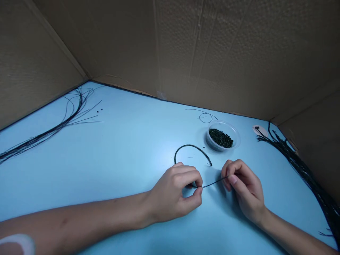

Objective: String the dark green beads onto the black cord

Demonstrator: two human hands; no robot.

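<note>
Between my two hands runs a thin dark cord (214, 183). My left hand (183, 191) pinches it between thumb and forefinger. The thumb and forefinger of my right hand (243, 187) grip its other end. A curved strand of small dark beads (189, 145) arcs out beyond my left hand; its near part is hidden behind the fingers, and its far end lies on the table. Past my right hand stands a round clear plastic cup (223, 148) with many dark green beads (221, 138) in it. One loose bead (204, 147) lies beside the cup.
Loose dark cords (63, 123) spread across the left side of the blue table (119, 152). A thick bundle of finished dark strands (300, 166) lies at the right, near a white round tag (259, 130). A curled cord (205, 117) lies behind the cup. Cardboard walls (170, 53) enclose the table.
</note>
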